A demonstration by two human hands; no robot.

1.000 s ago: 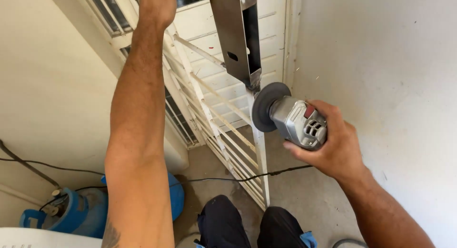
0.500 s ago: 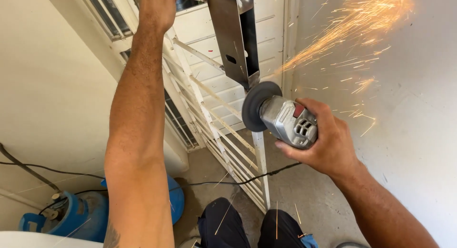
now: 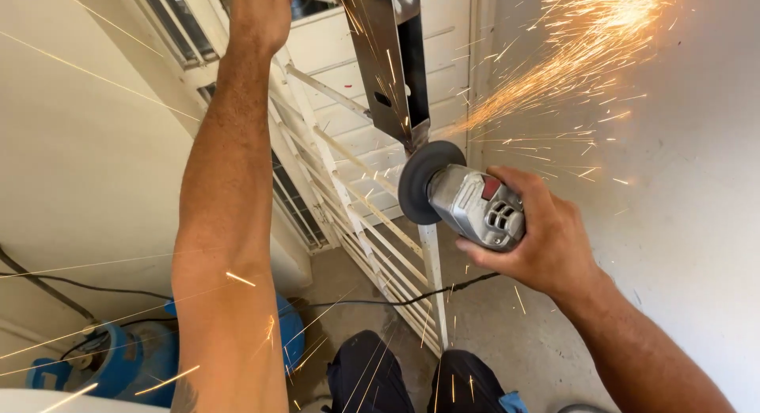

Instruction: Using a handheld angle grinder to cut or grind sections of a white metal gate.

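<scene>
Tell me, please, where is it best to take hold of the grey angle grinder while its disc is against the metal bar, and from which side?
Grip the angle grinder around its grey body, behind the disc, coming from the rear, as the right hand does. The body is a rounded barrel a palm can wrap, and the disc faces away toward the metal bar, with sparks flying up and to the right.
</scene>
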